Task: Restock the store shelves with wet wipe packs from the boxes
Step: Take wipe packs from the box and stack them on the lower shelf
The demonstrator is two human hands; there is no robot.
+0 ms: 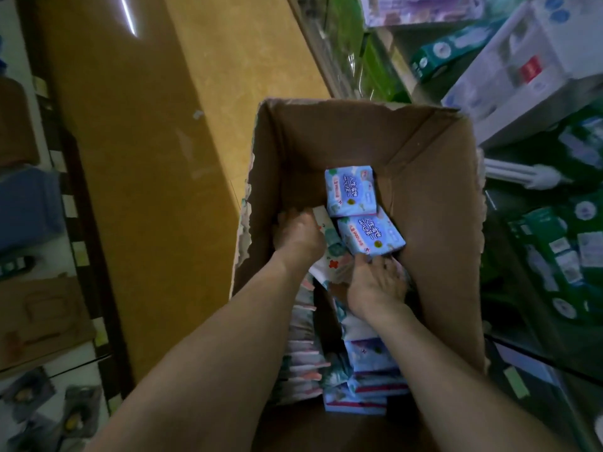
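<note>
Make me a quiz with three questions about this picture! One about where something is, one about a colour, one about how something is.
1. Where are the left hand and right hand? A on a shelf; B inside the cardboard box; C on the floor.
2. What colour are the two face-up wet wipe packs? A red; B black; C light blue.
3. How is the box's top? A open; B taped shut; C under a cloth.
Answers: B, both reach down between its walls; C, their fronts are light blue; A, the packs inside show.
</note>
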